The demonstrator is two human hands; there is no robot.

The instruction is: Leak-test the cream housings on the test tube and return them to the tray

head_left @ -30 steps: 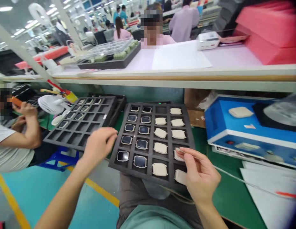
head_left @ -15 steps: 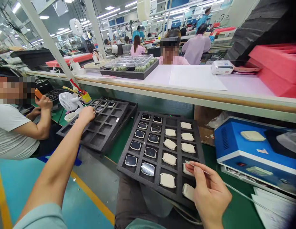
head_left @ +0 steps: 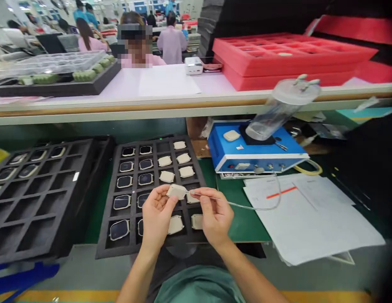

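Note:
A cream watch case (head_left: 177,192) is pinched in my left hand (head_left: 156,212), raised over the black foam tray (head_left: 109,246). My right hand (head_left: 217,215) grips a thin needle-like dispensing tip (head_left: 198,194), its point at the right end of the case. A clear tube (head_left: 246,207) trails from it towards the blue machine. Beneath my hands, the tray carries dark-screened watch faces (head_left: 121,202) in its left columns and more cream cases (head_left: 184,158) in its right columns. My hands cover part of the lower rows.
On the left stands another black tray (head_left: 47,206) with several watches. The blue machine (head_left: 259,162) holds up a clear cylinder (head_left: 268,115) and a loose cream case. Papers (head_left: 316,227) lie at right. A shelf (head_left: 170,105) crosses ahead, with red foam trays (head_left: 293,63).
My left hand has come back from the left tray and now holds a cream case. My right hand has brought the dispensing tip to it. The view has swung right.

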